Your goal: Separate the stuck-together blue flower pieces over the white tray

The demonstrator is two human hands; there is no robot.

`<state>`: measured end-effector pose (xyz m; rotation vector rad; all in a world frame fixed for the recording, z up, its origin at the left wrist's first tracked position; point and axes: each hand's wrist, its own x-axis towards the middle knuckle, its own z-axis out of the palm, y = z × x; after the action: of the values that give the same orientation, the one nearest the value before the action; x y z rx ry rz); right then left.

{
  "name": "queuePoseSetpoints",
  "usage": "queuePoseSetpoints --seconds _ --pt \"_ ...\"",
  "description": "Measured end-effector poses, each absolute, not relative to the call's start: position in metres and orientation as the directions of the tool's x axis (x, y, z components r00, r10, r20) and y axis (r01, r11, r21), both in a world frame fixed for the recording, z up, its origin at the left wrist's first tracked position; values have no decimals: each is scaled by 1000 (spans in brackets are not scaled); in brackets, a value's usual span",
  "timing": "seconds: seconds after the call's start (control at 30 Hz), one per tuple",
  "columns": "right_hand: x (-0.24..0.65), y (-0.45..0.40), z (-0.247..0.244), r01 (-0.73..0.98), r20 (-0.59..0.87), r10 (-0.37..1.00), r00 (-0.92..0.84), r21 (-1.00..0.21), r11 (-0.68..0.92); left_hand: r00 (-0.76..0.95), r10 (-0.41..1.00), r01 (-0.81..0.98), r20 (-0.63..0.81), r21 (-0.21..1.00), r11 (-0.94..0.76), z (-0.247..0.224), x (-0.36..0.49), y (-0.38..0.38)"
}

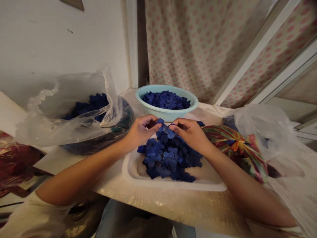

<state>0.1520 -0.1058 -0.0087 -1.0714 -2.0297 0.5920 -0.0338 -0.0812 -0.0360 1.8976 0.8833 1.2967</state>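
Note:
Between my two hands, above a white tray (133, 180), is a dark blue flower-shaped petal piece (169, 133). My left hand (146, 129) pinches its left side between thumb and fingers. The right side is pinched by my right hand (188, 132). Under them a loose heap of similar blue petal pieces (164, 160) lies in the tray. Just behind my hands stands a light blue basin (163, 114), with many more blue petal pieces (168, 100) in it. Whether the held piece is one layer or more, I cannot tell.
An open clear plastic bag (81, 124) with blue pieces stands at left. To the right lie a tied multicoloured bundle (237, 145) and another clear bag (267, 132). The table's front edge (158, 206) is close to me. A dotted curtain (188, 49) hangs behind.

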Motion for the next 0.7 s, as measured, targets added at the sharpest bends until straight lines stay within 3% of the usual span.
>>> queuePoseSetpoints --seconds 0.2,0.27,0.33,0.43,0.53,0.7 --pt "156 -101 -13 664 415 881 -227 -596 452 228 871 271 436 831 -487 -36 -35 -78" --pt "156 -101 -14 689 431 871 -234 -559 462 315 812 366 491 727 -582 -33 -38 -78" --pt "156 -103 -14 690 451 861 -234 -546 474 513 683 427 519 536 -728 -30 -43 -76" --pt "156 -104 -13 682 461 858 -229 -553 479 799 536 417 273 392 -820 -29 -51 -74" --pt "155 -105 -13 672 455 858 -240 -560 485 861 508 467 17 368 -804 -33 -55 -74" --pt "155 -106 -10 678 462 851 -251 -544 495 843 534 518 -59 353 -779 -38 -55 -75"
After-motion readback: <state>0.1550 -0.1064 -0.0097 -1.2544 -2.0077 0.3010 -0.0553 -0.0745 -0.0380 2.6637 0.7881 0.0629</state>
